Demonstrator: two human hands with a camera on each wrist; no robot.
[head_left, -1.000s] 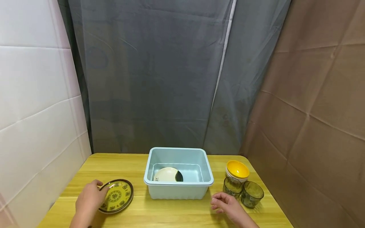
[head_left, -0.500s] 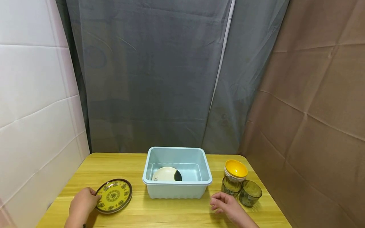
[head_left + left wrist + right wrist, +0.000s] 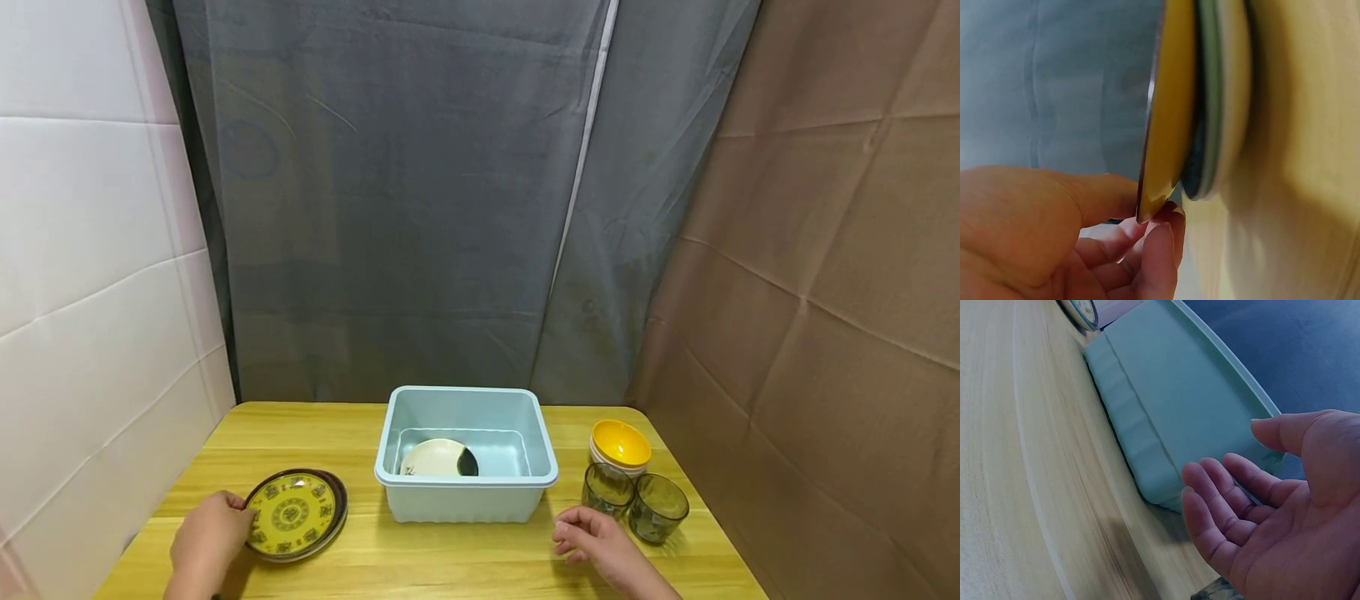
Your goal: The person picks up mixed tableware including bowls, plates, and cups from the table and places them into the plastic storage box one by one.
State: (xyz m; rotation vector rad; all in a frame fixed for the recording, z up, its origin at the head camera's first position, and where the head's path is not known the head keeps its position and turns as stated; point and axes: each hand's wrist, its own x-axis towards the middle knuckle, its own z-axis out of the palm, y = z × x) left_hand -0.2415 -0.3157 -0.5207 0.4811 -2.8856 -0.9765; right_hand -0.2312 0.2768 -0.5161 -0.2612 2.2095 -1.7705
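My left hand (image 3: 208, 537) pinches the left rim of a yellow patterned plate (image 3: 288, 523) with a dark edge, thumb on top and fingers beneath. In the left wrist view this plate (image 3: 1172, 106) is tilted up at the pinched side, apart from the plates (image 3: 1230, 94) stacked under it. Near the front of the table my right hand (image 3: 596, 546) holds nothing, its fingers loosely curled, beside a smoky glass cup (image 3: 609, 490). A pale blue plastic basin (image 3: 465, 502) stands between the hands. Inside it lies a white plate (image 3: 431, 458) with a dark patch.
A second smoky glass cup (image 3: 658, 510) stands at the right, next to the first. Behind them sits a yellow bowl (image 3: 622, 443) on top of a white one. The wooden table (image 3: 420, 558) is enclosed by a grey curtain (image 3: 390, 208) and side cloths.
My left hand has moved left, from over the plate to its rim. The yellow plate has shifted slightly left, off-centre on the stack. The right hand stays in place.
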